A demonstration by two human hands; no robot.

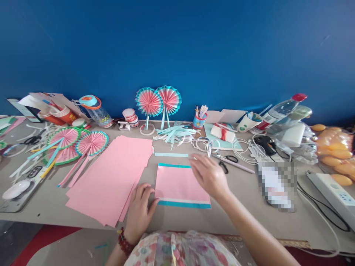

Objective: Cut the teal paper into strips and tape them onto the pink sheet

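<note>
A pink paper sheet [177,183] with blue and white bands along its top and bottom edges lies flat on the table in front of me. My left hand [141,205] rests at its lower left corner, thumb at the edge and fingers curved and apart. Above the sheet lies a pale blue paper strip [171,154]. My right hand [210,174] covers the sheet's upper right part, its fingertips closed at the strip's right end; part of the grip is hidden. Beside my left hand is a fanned stack of pink paper [111,177].
Finished paper fans [91,143] lie at left; two more [166,101] stand against the blue wall. Behind are a pile of paper strips [177,133] and a pen cup [199,120]. Scissors [227,161], cables [249,149], a bottle [277,114] and a power strip [334,190] lie right.
</note>
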